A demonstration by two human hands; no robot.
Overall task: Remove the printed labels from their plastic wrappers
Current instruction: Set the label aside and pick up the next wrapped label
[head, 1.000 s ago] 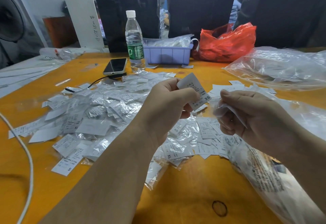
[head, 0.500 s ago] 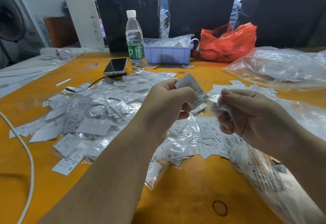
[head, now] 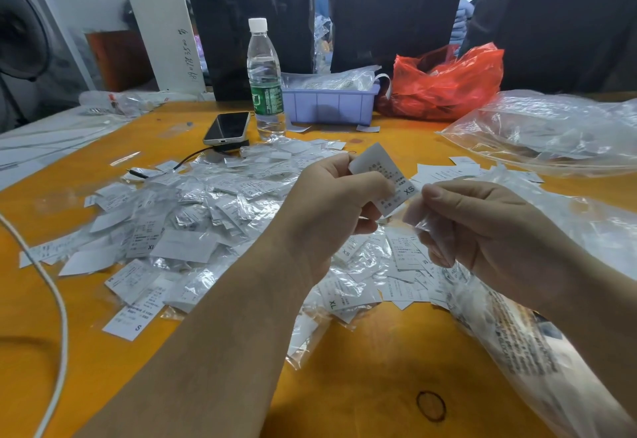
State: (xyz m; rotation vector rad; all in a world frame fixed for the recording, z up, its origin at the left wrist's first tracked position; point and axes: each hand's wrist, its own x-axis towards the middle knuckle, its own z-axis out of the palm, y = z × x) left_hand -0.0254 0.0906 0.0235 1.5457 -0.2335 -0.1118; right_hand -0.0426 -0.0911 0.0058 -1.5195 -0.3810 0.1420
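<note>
Pinching the XS label (head: 382,179) in your left hand (head: 339,206), long axis slanting near-right, you hold its emptied wrapper (head: 425,218) just right in your right hand (head: 482,230).

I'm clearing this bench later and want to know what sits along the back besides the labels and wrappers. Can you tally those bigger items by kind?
Water bottle: 1
Phone: 1
Purple bin: 1
Red plastic bag: 1
Large clear plastic bag: 1
Total: 5
</note>
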